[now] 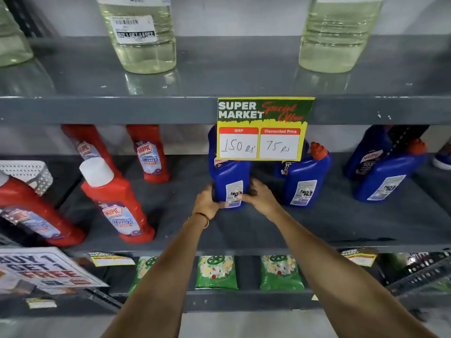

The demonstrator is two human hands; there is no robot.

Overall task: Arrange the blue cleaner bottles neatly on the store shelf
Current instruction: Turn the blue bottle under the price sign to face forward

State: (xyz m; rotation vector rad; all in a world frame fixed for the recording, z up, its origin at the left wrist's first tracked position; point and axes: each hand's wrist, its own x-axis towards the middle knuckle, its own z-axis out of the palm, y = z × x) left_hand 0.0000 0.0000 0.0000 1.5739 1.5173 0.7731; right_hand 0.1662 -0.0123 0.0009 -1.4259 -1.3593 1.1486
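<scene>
A blue cleaner bottle (pixel 229 181) stands upright on the middle grey shelf (pixel 244 228), its back label facing me and its top hidden behind a price sign. My left hand (pixel 208 200) grips its lower left side and my right hand (pixel 260 195) grips its lower right side. To the right stands a pair of blue bottles (pixel 305 179) with red caps, one behind the other. Farther right is another pair of blue bottles (pixel 383 174), partly behind a shelf upright.
A yellow and green price sign (pixel 263 128) hangs from the upper shelf edge. Red cleaner bottles (pixel 117 203) stand at the left of the same shelf. Clear bottles of pale liquid (pixel 141 35) sit above. Green packets (pixel 216 272) lie on the shelf below.
</scene>
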